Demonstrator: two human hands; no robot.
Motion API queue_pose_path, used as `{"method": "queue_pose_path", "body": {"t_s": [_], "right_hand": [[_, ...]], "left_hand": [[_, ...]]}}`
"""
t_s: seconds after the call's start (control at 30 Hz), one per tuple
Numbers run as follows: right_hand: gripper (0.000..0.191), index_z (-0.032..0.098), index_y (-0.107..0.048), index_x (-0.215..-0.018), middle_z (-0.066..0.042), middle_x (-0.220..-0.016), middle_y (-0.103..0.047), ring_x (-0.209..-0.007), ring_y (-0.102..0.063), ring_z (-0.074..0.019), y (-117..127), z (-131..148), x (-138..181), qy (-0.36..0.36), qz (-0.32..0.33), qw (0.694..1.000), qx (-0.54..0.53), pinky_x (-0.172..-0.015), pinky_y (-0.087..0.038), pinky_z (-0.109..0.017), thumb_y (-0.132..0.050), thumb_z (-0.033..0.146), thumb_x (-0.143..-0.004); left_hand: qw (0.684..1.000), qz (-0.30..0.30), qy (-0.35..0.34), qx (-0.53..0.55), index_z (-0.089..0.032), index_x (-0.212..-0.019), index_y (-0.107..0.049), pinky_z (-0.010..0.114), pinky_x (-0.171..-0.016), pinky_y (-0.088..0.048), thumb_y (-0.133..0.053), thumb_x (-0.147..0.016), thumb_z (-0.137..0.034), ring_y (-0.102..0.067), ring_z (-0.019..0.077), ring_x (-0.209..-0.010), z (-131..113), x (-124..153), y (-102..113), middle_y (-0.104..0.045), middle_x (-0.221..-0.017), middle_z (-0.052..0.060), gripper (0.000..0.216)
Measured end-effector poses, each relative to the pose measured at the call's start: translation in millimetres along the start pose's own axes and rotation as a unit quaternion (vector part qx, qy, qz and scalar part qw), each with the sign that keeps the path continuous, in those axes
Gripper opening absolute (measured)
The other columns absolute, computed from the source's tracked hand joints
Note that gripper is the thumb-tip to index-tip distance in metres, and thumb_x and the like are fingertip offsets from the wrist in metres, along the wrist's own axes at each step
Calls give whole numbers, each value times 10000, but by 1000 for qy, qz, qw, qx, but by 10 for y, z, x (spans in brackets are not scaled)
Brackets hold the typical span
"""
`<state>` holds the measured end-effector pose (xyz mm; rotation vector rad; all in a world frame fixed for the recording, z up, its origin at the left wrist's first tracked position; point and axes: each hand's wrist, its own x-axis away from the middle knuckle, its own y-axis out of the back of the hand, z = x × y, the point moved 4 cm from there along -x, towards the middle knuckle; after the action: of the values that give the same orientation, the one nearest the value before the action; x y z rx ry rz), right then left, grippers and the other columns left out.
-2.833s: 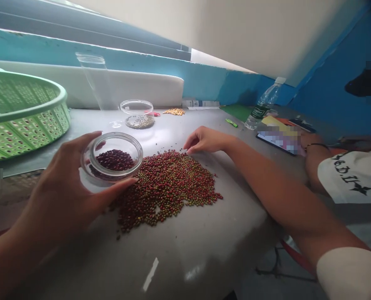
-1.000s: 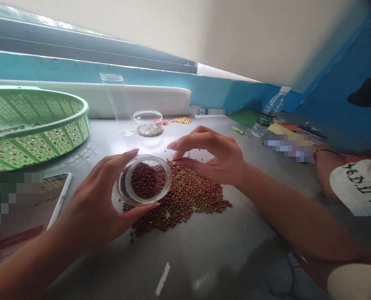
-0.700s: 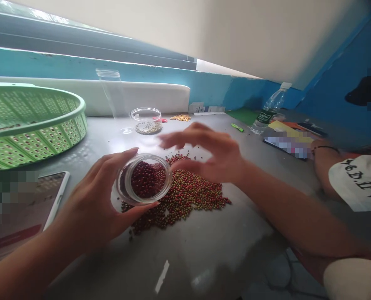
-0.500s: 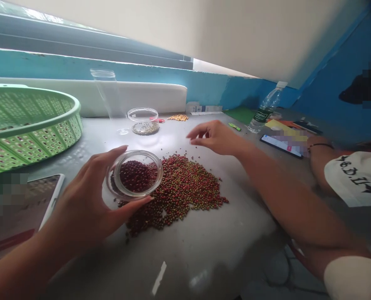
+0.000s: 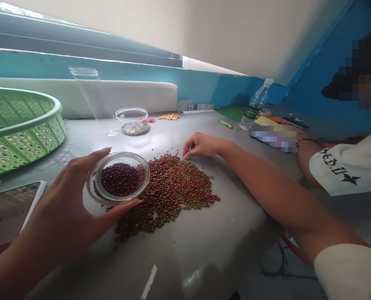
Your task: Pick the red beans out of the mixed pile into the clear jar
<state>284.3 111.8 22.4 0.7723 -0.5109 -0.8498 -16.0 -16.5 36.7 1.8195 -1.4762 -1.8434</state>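
Observation:
My left hand (image 5: 69,196) is wrapped round a clear round jar (image 5: 146,173), tilted so its round face points toward me. Dark red beans (image 5: 119,179) show inside it. Under and right of the jar spreads a pile of mixed red and green beans (image 5: 176,185) on the grey table. At the pile's far edge my right hand (image 5: 201,145) has its fingers curled, thumb and forefinger pressed together low over the beans. Whatever lies between those fingertips is hidden or too small to name.
A green basket (image 5: 23,143) and a phone or tablet (image 5: 37,193) lie left. Behind stand a clear container (image 5: 132,113) of pale seeds, a tall clear cup (image 5: 88,89) and yellow kernels (image 5: 169,117). A water bottle (image 5: 252,110) and another person's sleeve (image 5: 344,171) are right.
My right hand has come down to the pile's far edge and its fingers have closed. The jar stays in my left hand. The whole view has shifted slightly, with objects appearing further left.

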Motion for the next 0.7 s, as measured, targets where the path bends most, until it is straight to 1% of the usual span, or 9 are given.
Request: {"method": "queue_pose_path", "body": {"t_s": [0.2, 0.33, 0.43, 0.5, 0.57, 0.7], "right_hand": [[169, 144, -745, -827, -24, -738, -675, -675, -523, -129, -11, 31, -8, -13, 1, 1000, 23, -634, -377, -269, -734, 302, -768], [214, 139, -710, -810, -19, -709, -644, -640, -485, -120, 2, 66, -19, -7, -43, 999, 31, -609, -356, -278, -707, 353, -801], [195, 132, -685, -809, -38, -763, -675, -676, -534, -122, 11, 124, -8, 8, -78, 997, 22, -631, -388, -272, -714, 325, -793], [154, 130, -695, -822, -49, -805, -706, -716, -586, -126, -3, 165, -2, 19, -73, 997, 11, -656, -421, -262, -721, 276, -779], [143, 126, -723, -849, -53, -817, -728, -738, -620, -132, -26, 188, -4, 23, -54, 998, 4, -669, -443, -256, -728, 245, -768], [183, 125, -764, -887, -58, -812, -744, -750, -641, -149, -54, 171, -27, 20, -38, 999, 17, -681, -453, -269, -742, 255, -761]], "left_hand": [[1000, 3, -5, 0, -300, -1432, -398, 445, -1010, -509, -730, -649, -659, -625, 305, -1154, -4, -11, -5, -602, -1314, 43, 924], [1000, 0, -14, 3, -295, -1430, -404, 431, -1001, -511, -739, -649, -642, -629, 302, -1146, -2, -5, 5, -608, -1306, 42, 918], [1000, -2, -12, -3, -298, -1435, -395, 427, -987, -513, -746, -641, -643, -630, 304, -1145, 0, -5, 10, -608, -1303, 40, 934], [1000, -2, -14, -6, -295, -1434, -395, 419, -984, -513, -752, -635, -643, -627, 301, -1151, -6, -8, 12, -605, -1306, 40, 942], [1000, -1, -13, -4, -291, -1432, -399, 417, -992, -511, -750, -636, -646, -622, 300, -1159, -12, -9, 14, -602, -1312, 41, 940], [1000, -1, -12, -4, -292, -1433, -396, 432, -988, -512, -730, -646, -662, -625, 305, -1149, -17, -10, 19, -603, -1307, 44, 931]]}}
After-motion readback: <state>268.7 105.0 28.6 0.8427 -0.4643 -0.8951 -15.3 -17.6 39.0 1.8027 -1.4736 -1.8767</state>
